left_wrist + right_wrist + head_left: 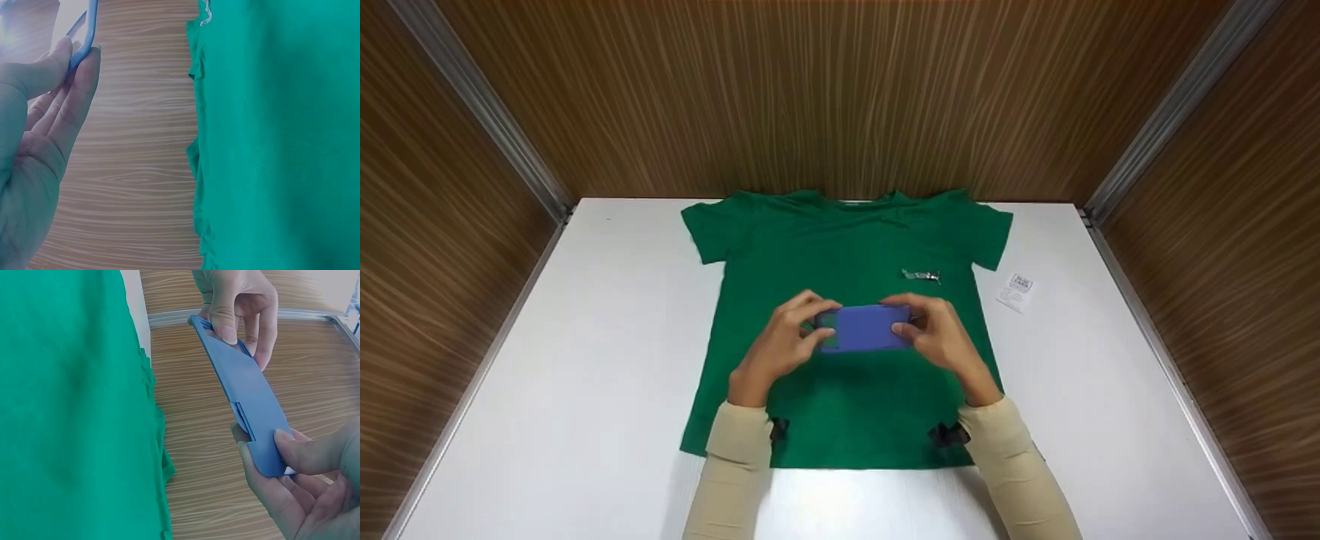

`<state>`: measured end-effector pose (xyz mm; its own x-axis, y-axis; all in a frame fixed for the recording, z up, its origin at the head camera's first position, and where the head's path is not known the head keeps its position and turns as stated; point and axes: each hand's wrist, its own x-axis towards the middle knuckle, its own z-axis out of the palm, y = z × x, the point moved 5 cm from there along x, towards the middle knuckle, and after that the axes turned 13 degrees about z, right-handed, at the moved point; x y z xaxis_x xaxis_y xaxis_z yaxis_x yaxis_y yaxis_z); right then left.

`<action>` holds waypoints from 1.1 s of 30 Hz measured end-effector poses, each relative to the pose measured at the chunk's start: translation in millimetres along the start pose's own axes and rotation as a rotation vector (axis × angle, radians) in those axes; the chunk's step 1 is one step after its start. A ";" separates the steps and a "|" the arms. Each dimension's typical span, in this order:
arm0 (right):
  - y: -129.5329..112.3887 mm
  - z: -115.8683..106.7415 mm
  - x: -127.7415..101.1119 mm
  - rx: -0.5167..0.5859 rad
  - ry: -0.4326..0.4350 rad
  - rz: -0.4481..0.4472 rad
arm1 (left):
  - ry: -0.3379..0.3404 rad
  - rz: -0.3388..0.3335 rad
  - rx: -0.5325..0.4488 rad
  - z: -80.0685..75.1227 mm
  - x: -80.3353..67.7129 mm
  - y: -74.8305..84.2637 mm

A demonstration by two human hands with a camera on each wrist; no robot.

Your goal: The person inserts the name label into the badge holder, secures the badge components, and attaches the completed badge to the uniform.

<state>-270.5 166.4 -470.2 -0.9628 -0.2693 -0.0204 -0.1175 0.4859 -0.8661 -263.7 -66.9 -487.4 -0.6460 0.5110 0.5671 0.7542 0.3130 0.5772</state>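
Observation:
A flat blue plastic card holder is held level over a green T-shirt. My left hand pinches its left end between thumb and fingers, beside an open window in the frame through which green shows. At the other end my right hand grips it, thumb on the near face and fingers behind. In the right wrist view the holder stands tilted, with a slot along one edge. Only a blue corner of the holder shows in the left wrist view.
On the shirt's chest lies a small shiny strap clip. A white printed card rests on the white table, right of the shirt. Wood-grain panels with metal edge rails enclose the table at the back and both sides.

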 end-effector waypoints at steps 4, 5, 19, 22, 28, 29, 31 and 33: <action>0.7 -0.6 -0.1 0.002 0.000 0.005 | 0.008 -0.005 0.010 -0.8 -0.8 -0.9; 0.8 -1.0 -0.2 0.001 0.002 0.004 | 0.009 -0.005 0.012 -0.7 -1.0 -1.1; 2.8 -5.7 -0.6 -0.017 0.016 -0.021 | 0.007 -0.005 0.034 -0.6 -1.1 -3.0; 2.1 -6.4 -0.5 -0.018 0.011 -0.019 | 0.010 -0.003 0.029 -0.4 -1.3 -3.7; 3.0 -7.5 -0.2 -0.017 0.001 -0.018 | 0.020 0.000 0.035 -1.7 -1.5 -4.1; 3.4 -7.8 0.0 -0.018 0.000 -0.019 | 0.020 -0.001 0.035 -1.7 -1.5 -4.5; 4.1 -8.6 0.5 -0.022 0.001 -0.021 | 0.021 -0.003 0.037 -1.9 -1.6 -5.3; 4.6 -9.3 0.9 -0.028 -0.001 -0.023 | 0.022 -0.004 0.036 -2.1 -1.8 -5.7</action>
<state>-274.2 176.0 -469.5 -0.9596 -0.2812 -0.0015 -0.1460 0.5026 -0.8521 -267.1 -71.3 -490.5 -0.6509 0.4922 0.5780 0.7554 0.3435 0.5580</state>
